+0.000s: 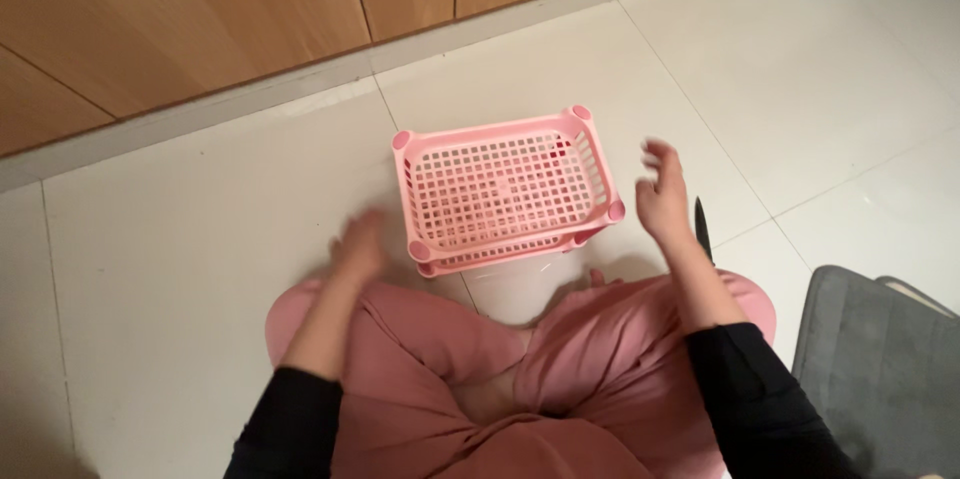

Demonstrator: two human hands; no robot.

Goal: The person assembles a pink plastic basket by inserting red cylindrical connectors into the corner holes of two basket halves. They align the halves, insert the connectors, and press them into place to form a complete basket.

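Head view, looking straight down: one pink rectangular plastic basket [505, 189] with lattice walls and floor and a round socket post at each corner, standing upright on the pale glossy tiled floor [200, 269] just ahead of the seated person's crossed legs in pink trousers [560, 379]. Its long axis runs left to right across the view, tilted slightly, with the near long rim towards the knees. Contents: nothing visible through the grid; a second lattice layer seems to show beneath the near rim, though whether that is a second tier or the basket's own base cannot be told. Right hand [662, 194]: raised just beside the basket's right short end, fingers spread and loose, grasping nothing, not touching the rim. Left hand [360, 247]: low, blurred, near the front left corner post, also without anything in it; fingers apparently relaxed, contact with the basket not discernible. Both hands flank the basket, the left seeming slightly closer to its corner. Both forearms are bare below black sleeves. Surroundings: a dark slim object [702, 227] lying on the tile behind the right wrist, kind unclear; a grey mat [880, 369] at lower right; wooden cabinet fronts [250, 9] along the top edge.
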